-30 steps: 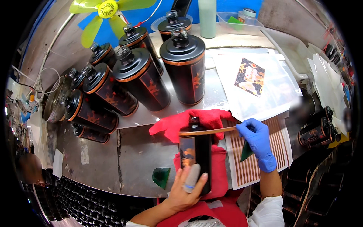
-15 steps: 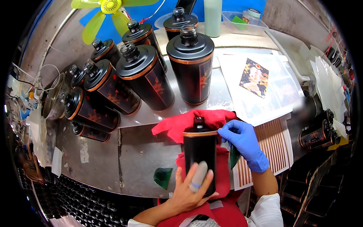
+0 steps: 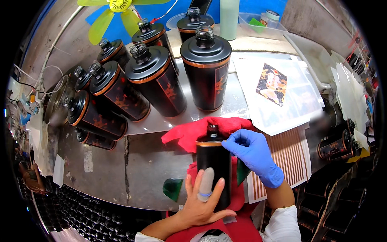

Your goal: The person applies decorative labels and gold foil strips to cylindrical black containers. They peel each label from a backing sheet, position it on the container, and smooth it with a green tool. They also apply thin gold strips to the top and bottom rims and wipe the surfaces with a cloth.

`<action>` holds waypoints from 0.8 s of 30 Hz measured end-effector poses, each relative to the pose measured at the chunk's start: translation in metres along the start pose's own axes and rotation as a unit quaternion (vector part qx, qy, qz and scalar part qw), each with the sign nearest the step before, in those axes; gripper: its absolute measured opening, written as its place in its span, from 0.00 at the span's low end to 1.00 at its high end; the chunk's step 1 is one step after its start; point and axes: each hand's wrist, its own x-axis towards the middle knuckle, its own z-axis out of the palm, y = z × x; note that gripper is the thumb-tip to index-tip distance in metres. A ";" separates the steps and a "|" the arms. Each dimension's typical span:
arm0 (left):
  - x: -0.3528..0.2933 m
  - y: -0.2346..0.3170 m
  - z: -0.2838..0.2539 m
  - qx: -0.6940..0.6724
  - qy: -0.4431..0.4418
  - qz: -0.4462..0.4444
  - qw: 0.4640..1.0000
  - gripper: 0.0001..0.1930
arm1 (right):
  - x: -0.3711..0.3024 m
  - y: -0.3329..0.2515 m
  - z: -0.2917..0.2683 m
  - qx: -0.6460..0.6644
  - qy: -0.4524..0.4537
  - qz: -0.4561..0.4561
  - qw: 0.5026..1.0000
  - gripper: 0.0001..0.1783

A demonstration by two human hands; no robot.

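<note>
A black bottle (image 3: 209,158) lies over red cloth (image 3: 183,138) in front of me, its neck pointing away. A copper-coloured strip (image 3: 207,143) runs across its shoulder. My left hand (image 3: 203,201) rests on the bottle's lower part, fingers spread, a grey cot on one finger. My right hand (image 3: 252,155), in a blue glove, has thumb and finger closed together at the strip's right side. Below that glove hangs a green scraper (image 3: 242,172), apparently held in the same hand, though its upper part is hidden. Another green piece (image 3: 172,188) lies on the table to the left.
Several black bottles (image 3: 155,86) with copper bands stand at the back left. A sheet of copper strips (image 3: 284,157) lies right of my glove, below white sheets (image 3: 278,115) bearing a patterned decal (image 3: 272,84). A green fan (image 3: 120,5) is behind. More bottles (image 3: 336,147) lie far right.
My right hand has moved left along the strip onto the bottle's shoulder, and the green scraper has shifted left with it. The left hand's fingers have spread wider on the bottle.
</note>
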 end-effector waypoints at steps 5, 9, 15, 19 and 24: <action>-0.001 -0.005 0.006 -0.039 0.008 -0.011 0.999 0.50 | 0.003 0.003 -0.001 -0.012 0.006 -0.007 1.000 0.12; -0.007 -0.013 0.010 -0.087 0.018 0.003 0.996 0.56 | 0.003 0.000 0.002 -0.027 0.011 -0.011 1.000 0.12; -0.029 -0.042 0.025 -0.200 -0.046 -0.027 0.978 0.65 | 0.002 0.013 -0.016 0.016 0.032 0.013 0.999 0.09; -0.036 -0.054 0.017 -0.317 -0.049 -0.078 0.944 0.66 | -0.009 0.021 -0.024 0.096 0.048 0.051 0.993 0.08; 0.026 -0.042 -0.007 -0.381 0.240 -0.159 0.879 0.39 | -0.013 0.065 -0.048 0.285 0.073 0.162 0.942 0.13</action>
